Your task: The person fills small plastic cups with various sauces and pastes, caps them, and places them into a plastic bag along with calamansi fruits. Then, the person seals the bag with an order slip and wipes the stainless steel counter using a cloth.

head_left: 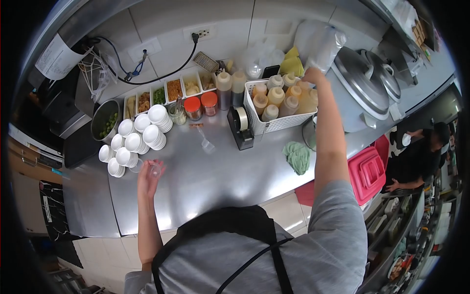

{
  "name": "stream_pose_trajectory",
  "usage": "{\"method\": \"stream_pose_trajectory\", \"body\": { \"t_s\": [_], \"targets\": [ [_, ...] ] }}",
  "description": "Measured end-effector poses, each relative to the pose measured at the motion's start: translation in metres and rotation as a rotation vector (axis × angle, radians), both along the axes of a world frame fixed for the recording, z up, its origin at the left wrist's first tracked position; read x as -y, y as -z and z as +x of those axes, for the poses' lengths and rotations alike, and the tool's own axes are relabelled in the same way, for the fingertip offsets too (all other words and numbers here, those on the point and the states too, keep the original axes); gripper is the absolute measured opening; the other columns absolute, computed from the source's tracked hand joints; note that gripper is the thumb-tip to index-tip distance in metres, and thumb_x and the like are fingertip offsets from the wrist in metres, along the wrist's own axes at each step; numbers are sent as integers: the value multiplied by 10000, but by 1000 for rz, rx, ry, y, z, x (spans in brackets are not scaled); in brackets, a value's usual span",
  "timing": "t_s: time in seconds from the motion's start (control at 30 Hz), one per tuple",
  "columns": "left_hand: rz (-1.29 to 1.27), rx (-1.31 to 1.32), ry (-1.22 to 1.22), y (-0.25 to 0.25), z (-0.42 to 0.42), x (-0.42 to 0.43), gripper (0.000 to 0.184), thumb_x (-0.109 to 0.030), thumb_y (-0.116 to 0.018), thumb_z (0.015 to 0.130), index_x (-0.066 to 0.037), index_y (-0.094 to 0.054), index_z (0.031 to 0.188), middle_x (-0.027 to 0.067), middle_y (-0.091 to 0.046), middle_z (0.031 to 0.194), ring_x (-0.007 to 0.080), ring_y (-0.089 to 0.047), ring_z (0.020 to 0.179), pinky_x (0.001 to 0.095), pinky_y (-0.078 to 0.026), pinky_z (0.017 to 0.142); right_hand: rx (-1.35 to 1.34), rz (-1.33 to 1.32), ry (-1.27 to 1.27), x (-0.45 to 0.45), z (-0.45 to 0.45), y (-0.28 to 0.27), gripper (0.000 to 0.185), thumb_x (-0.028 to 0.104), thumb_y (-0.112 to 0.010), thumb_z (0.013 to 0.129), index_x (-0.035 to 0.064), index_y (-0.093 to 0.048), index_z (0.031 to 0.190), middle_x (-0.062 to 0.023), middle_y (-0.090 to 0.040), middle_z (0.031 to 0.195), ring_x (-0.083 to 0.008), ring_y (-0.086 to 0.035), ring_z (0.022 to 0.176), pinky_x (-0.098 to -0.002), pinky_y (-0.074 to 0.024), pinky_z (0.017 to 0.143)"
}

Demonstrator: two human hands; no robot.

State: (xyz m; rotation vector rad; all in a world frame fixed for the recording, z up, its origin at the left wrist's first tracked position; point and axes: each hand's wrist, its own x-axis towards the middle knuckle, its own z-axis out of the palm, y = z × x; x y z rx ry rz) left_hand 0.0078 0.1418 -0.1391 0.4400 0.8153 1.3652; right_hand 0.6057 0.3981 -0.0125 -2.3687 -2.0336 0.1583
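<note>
- The left hand [152, 171], in the head view, is curling its fingers around a small clear plastic piece [155, 170], clamping it lightly above the bench [220, 181], likely to avoid bending its thin wall.
- The right hand [313, 76] is lying against the lower part of a clear plastic bag [325, 46] behind the basket; whether its fingers are closing on the film, I cannot tell.
- The right arm is stretching past the basket [284, 126], since the bag is lying near the wall.
- The basket is keeping squeeze bottles [276, 95] grouped and upright, presumably so that they are not tipping.
- White cups [133, 142] are standing in nested stacks near the left hand, probably saving space.
- 2 red-lidded jars [193, 105] are standing before the food containers [165, 93], seemingly within easy reach.
- A green cloth [296, 158] is lying crumpled near the bench's front edge, perhaps handy for wiping.
</note>
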Motion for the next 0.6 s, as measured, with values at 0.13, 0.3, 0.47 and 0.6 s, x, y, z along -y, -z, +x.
{"method": "stream_pose_trajectory", "body": {
  "t_s": [0.13, 0.3, 0.47, 0.6],
  "targets": [
    [-89, -421, 26, 2, 1, 11, 238, -229, -496, 884, -56, -561, 1034, 29, -556, 960, 124, -516, 873, 276, -420, 736, -200, -192, 150, -8, -4, 24, 494, 329, -717, 583, -9, -625, 931, -169, -621, 945, -288, -602, 853, -363, -473, 712],
    [-210, -767, 67, 6, 4, 19, 283, -269, -487, 888, -58, -583, 1050, 6, -559, 916, 99, -528, 790, 258, -429, 657, -65, -107, 185, -4, -6, 25, 477, 329, -726, 589, 28, -631, 946, -153, -621, 958, -266, -599, 881, -352, -474, 725],
    [-271, -309, -8, -6, 10, 25, 332, -311, -458, 896, -79, -529, 1123, 39, -576, 919, 161, -582, 776, 252, -463, 556, 32, 94, 186, 27, -55, -33, 466, 370, -712, 607, 80, -638, 964, -119, -626, 972, -248, -596, 908, -343, -472, 754],
    [-266, -317, 96, -14, 17, 27, 361, -328, -442, 898, -78, -494, 1153, 65, -578, 963, 192, -602, 813, 268, -496, 599, 144, -193, 43, 36, -74, 2, 449, 348, -719, 570, 52, -646, 900, -131, -618, 991, -233, -604, 904, -329, -484, 750]
  ]
}}
